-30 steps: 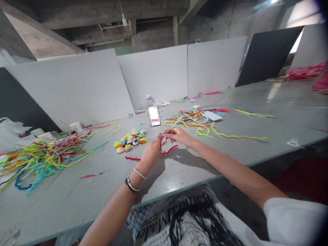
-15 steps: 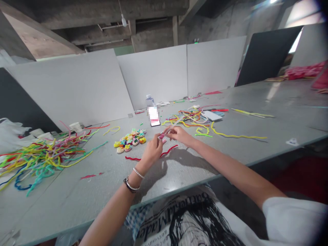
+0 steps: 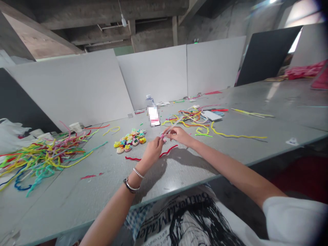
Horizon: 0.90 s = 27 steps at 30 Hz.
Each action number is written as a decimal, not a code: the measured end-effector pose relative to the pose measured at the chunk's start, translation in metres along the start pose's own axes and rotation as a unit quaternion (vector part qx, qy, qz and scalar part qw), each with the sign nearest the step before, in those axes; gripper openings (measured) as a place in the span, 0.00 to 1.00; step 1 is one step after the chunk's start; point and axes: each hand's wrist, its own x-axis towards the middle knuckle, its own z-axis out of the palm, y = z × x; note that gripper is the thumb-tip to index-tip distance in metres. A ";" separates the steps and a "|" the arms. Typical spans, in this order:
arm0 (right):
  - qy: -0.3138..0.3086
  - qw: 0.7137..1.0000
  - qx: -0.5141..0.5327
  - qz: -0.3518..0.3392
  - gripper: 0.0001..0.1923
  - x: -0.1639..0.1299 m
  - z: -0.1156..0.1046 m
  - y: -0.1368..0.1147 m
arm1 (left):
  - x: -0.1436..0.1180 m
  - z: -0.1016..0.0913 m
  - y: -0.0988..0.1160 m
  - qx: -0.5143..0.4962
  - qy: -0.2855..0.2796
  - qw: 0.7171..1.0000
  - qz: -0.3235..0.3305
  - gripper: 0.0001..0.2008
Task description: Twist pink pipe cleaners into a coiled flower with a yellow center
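Note:
My left hand (image 3: 154, 147) is pinched around a small pink pipe cleaner piece (image 3: 162, 136), with the fingertips covering part of it. Close beside it, my right hand (image 3: 178, 134) is closed on a pale pipe cleaner (image 3: 176, 124), whose free end points up and away over the table. The two hands almost meet, and how the pale strand joins the pink piece is hidden. Beneath my left hand a red pipe cleaner (image 3: 169, 151) lies on the tabletop. To the left sits a cluster of small fuzzy flower shapes (image 3: 131, 140) in several colours.
A phone (image 3: 153, 117) stands propped behind my hands, before a bottle (image 3: 149, 100). A tangle of pipe cleaners (image 3: 48, 150) lies left; more loose ones (image 3: 191, 118) lie right, beside a white device (image 3: 211, 115). Yellow scissors-like tools (image 3: 252, 113) are farther right. White panels (image 3: 156, 75) edge the table.
The pink piece has turned slightly between my fingertips, and the pale strand has shifted a little. Both hands stay in nearly the same place.

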 end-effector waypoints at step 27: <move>0.005 1.000 -0.014 -0.008 0.14 0.001 0.000 0.003 | -0.003 0.000 0.000 0.071 0.016 0.997 0.022 0.13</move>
